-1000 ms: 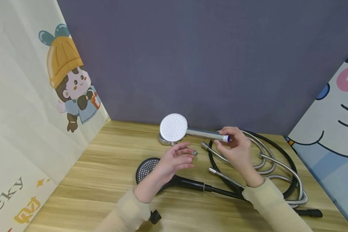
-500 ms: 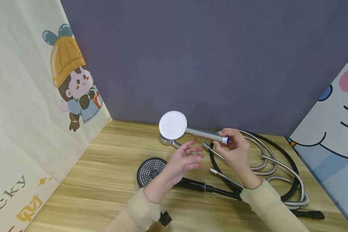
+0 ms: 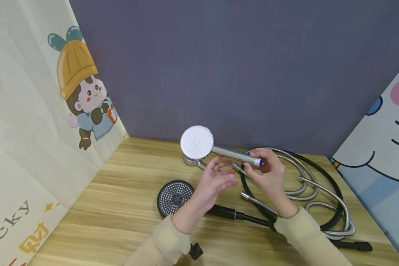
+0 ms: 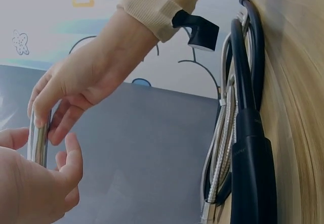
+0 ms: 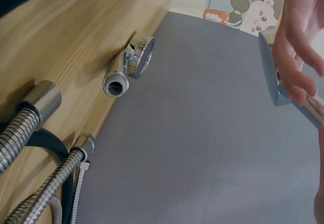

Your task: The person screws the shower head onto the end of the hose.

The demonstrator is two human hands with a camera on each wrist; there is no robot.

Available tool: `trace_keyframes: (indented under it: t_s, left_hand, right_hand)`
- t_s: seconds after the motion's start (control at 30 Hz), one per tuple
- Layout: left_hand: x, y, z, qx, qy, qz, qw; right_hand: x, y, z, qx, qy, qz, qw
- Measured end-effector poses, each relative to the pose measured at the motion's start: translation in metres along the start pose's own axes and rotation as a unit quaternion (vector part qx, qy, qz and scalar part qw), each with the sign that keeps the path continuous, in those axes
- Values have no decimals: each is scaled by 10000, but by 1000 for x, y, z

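Note:
In the head view my right hand (image 3: 269,175) pinches the threaded end of a chrome hand shower (image 3: 197,143) between thumb and fingers. The shower is held up above the table, its round white spray face turned to me and its handle slanting down to the right. My left hand (image 3: 215,181) is just under the handle, fingers spread and slightly bent. In the left wrist view its thumb and fingers stand either side of the chrome handle (image 4: 39,142). A smaller chrome hand shower (image 5: 117,77) lies behind on the table, partly hidden in the head view.
A black hand shower (image 3: 173,195) with its black hose lies in front on the wooden table (image 3: 119,192). Coiled silver metal hoses (image 3: 340,207) lie to the right, their loose ends pointing left. A grey panel (image 3: 219,66) stands behind, with printed sheets at both sides.
My left hand has moved right, from left of the handle to under it. The right hand keeps its pinch, and the shower head has shifted slightly up and left.

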State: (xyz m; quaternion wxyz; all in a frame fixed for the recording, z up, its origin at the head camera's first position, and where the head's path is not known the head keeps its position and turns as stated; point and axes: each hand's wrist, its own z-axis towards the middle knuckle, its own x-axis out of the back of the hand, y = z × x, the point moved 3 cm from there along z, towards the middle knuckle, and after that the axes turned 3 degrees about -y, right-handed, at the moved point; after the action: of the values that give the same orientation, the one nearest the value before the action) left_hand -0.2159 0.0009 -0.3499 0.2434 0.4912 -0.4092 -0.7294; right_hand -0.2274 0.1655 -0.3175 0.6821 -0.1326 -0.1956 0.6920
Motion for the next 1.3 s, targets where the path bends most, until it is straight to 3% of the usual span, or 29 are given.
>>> trace_keyframes:
  t_s: [0.13, 0.37, 0.6, 0.93, 1.3]
  left_hand:
    - [-1, 1, 1, -221, 97, 3, 9997]
    - [0, 2, 4, -613, 382, -72, 9974]
    - [3, 3, 7, -968, 721, -20, 9927]
    - [7, 3, 7, -1059, 1209, 204, 9868]
    - [11, 4, 6, -1362, 1572, 526, 9767]
  right_hand:
    - [-1, 4, -5, -141, 43, -169, 9997]
    - [-14, -12, -5, -476, 21, -605, 9970]
    - [-24, -15, -9, -662, -163, -1050, 9921]
    - [-30, -15, -16, -1139, -532, -1389, 9823]
    - [-36, -18, -17, -1289, -814, -1443, 9777]
